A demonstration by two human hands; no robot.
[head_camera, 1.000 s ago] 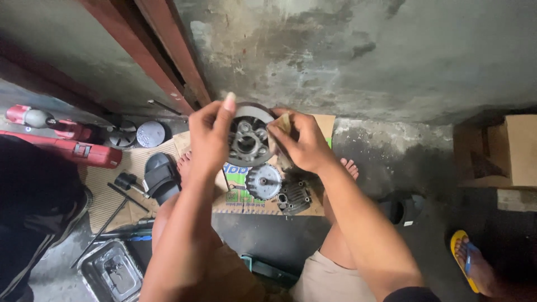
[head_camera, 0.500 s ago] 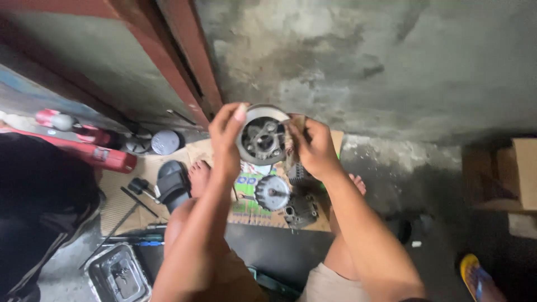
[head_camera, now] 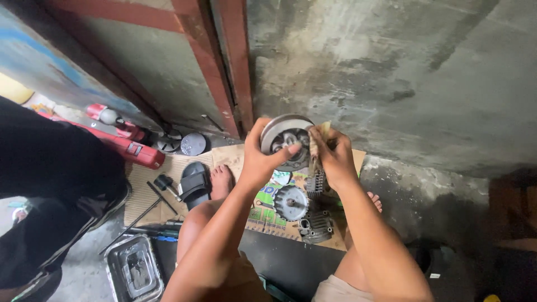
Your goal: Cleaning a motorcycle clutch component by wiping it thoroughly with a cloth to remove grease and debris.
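Down on the floor, a flattened sheet of cardboard [head_camera: 235, 159] serves as the landmark: on it lie a toothed round metal part [head_camera: 291, 202] and a finned grey casting [head_camera: 316, 226], and past its left edge sits a red power tool [head_camera: 126, 144]. Nearer than that edge, a rectangular metal tray [head_camera: 134, 272] holds dark oily residue; anything more in it I cannot tell. Above the cardboard, the left hand [head_camera: 260, 162] grips a round metal clutch drum [head_camera: 285, 140] by its rim, fingers curled tight. The right hand [head_camera: 334, 159] pinches a scrap of yellowish paper [head_camera: 318, 142] against the drum's face. Greasy fingers could likely slip, dropping the drum onto bare toes [head_camera: 222, 178] beneath.
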